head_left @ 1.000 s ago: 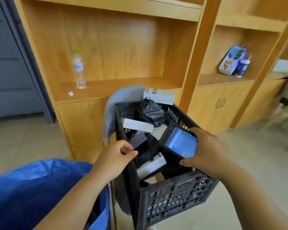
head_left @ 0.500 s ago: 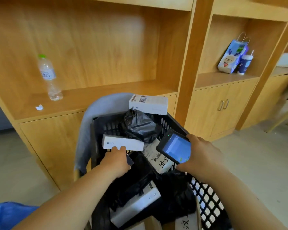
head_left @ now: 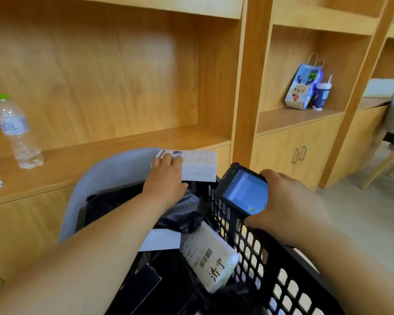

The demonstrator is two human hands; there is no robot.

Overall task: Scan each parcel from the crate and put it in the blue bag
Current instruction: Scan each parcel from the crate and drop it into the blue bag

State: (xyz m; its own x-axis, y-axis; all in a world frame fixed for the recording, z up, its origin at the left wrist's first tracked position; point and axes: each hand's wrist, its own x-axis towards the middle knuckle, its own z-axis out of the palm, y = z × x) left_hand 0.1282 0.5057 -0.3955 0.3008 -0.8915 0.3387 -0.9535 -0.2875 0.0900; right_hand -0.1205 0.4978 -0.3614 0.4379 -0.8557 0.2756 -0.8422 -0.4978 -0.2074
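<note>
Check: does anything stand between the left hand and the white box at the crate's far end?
Nothing visible does: the left hand grips the white box at its left end, above a black bag parcel. The blue bag is out of view.

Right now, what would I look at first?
Two hands over a black crate: the left hand grips a white box at the crate's far edge, the right hand holds a lit scanner above its right wall. A colourful gift bag stands on the shelf at the right.

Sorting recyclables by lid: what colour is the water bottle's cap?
Green: the cap of the water bottle shows in the head view.
</note>
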